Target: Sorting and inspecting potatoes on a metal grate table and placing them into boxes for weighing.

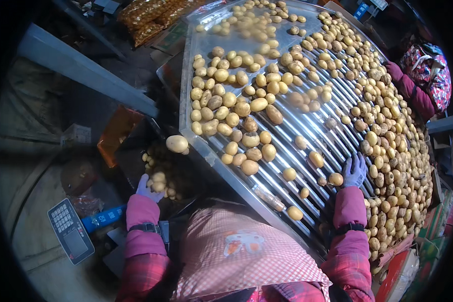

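My left hand (150,188), in a pale purple glove, is low over a dark container at the left, against a few potatoes (158,182); whether it grips them I cannot tell. Over on the metal roller table (197,145), my gloved right hand (355,171) lies with fingers spread at the near side of a large heap of potatoes (390,170). A single potato (336,179) sits just left of that hand. More potatoes (219,107) are spread over the table's left side. One large potato (176,144) appears just outside the table's left edge.
Another person's sleeved arm (411,90) reaches to the heap from the right. A scale's keypad and display unit (71,231) stands at lower left, beside a blue box (104,219). A metal beam (87,71) crosses the upper left. Net sacks (143,22) lie beyond the table.
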Available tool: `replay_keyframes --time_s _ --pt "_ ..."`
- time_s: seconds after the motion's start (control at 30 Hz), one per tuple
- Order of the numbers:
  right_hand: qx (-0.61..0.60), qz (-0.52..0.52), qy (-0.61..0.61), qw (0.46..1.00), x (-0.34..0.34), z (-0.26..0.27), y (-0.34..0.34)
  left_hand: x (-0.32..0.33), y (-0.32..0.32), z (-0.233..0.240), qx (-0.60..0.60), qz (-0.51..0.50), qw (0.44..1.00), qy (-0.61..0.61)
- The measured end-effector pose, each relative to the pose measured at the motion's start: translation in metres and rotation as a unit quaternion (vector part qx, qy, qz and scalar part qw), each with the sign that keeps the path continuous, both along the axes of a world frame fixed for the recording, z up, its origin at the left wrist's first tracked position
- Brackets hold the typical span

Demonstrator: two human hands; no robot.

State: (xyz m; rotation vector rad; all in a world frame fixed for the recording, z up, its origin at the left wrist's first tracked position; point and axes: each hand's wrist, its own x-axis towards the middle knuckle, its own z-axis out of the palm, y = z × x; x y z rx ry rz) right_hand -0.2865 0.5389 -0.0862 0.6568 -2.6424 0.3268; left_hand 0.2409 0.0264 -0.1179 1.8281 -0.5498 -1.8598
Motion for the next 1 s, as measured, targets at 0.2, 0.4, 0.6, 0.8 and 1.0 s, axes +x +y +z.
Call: replay_keyframes --time_s 0.2,0.4,0.6,0.8,1.0 --pt "-0.019 -0.016 -0.017 1.0 0.002 0.009 0.001 -0.067 -0.064 0.085 -0.313 -0.218 0.923 -0.056" --pt "-0.022 -0.019 -0.035 0.999 0.005 0.014 -0.001 -0.278 0.033 0.155 -0.332 -0.5 0.797 0.066" --pt "-0.042 -0.029 -0.057 0.997 0.011 0.017 -0.009 -0.363 0.086 0.113 -0.643 -0.608 0.383 -0.264" --pt "-0.049 -0.042 -0.066 0.996 0.012 0.027 -0.014 -0.426 0.089 0.092 -0.699 -0.56 0.319 -0.311" --pt "-0.043 -0.036 -0.054 0.997 0.01 0.02 -0.007 -0.45 0.079 0.123 -0.615 -0.631 0.416 -0.223"
